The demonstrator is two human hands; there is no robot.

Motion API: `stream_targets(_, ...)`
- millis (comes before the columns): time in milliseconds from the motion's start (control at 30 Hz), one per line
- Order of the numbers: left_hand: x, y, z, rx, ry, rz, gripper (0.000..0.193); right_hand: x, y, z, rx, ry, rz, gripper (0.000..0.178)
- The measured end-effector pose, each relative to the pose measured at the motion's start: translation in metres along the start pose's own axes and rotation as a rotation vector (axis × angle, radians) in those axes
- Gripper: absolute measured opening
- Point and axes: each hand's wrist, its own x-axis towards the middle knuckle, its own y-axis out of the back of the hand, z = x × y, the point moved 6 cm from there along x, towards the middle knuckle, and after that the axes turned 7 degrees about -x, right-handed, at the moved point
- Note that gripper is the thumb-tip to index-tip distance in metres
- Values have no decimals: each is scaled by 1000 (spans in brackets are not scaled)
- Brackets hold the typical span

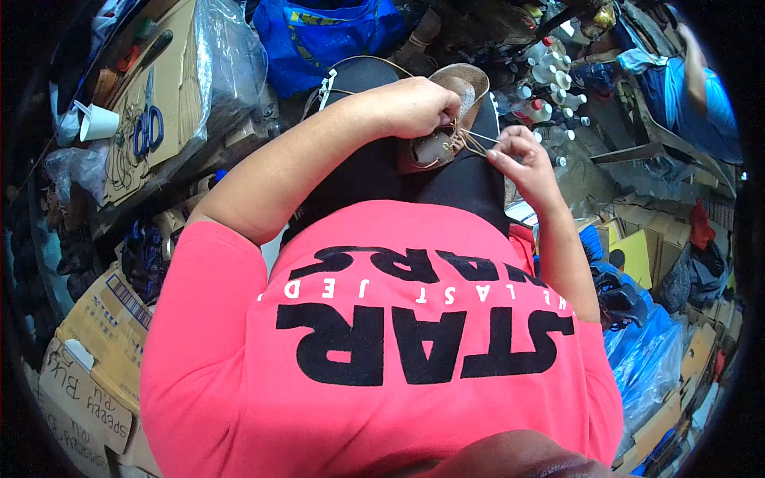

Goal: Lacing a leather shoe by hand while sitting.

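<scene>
A light brown shoe (430, 151) rests between my thighs, its pale insole showing toward the far end. Tan lace (470, 143) forms loose loops over its upper. My left hand (422, 107) is closed beside the shoe's opening, its fingers curled at the lacing; what lies inside them is mostly hidden. To the right, my right hand (524, 163) pinches a thin pale lace end, which runs taut toward the shoe. A thin cord (358, 60) arcs over my left knee, behind the left hand.
Blue-handled scissors (148, 127) lie on stacked cardboard (179, 88) at left, near a white cup (98, 122). A blue bag (327, 40) stands ahead. Several plastic bottles (550, 76) crowd the far right. Beyond them is another person's blue clothing (701, 103). Boxes (103, 327) sit at lower left.
</scene>
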Motion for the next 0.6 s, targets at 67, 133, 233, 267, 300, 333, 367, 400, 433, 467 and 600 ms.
stream_targets(67,-1,-2,-4,-22,-19,-21,12,-9,3,1,300,-141,-109,12)
stream_targets(133,-2,-5,-7,-23,-38,-16,12,-7,18,-16,393,-67,-60,10)
stream_targets(233,3,-7,-4,-12,-75,-31,11,21,44,-18,-26,29,113,13)
stream_targets(267,5,-7,-1,-2,-85,-42,11,31,47,-11,-350,75,154,16)
stream_targets(300,6,-8,3,2,-97,-48,11,31,49,1,-469,47,220,16)
stream_targets(333,3,-7,4,44,-81,-49,12,37,47,-6,-582,34,273,17)
stream_targets(367,2,-6,3,84,-66,-50,12,34,47,-12,-486,39,305,17)
stream_targets(400,3,-3,1,87,-63,-44,12,33,49,-20,-484,47,304,17)
stream_targets(433,-1,-3,-3,57,-58,-40,13,34,38,-38,-485,113,152,17)
stream_targets(467,-1,-5,-4,28,-65,-45,13,32,27,-52,-488,168,9,18)
stream_targets(600,1,-7,-9,24,-101,-49,11,27,-22,-83,-900,399,-174,13)
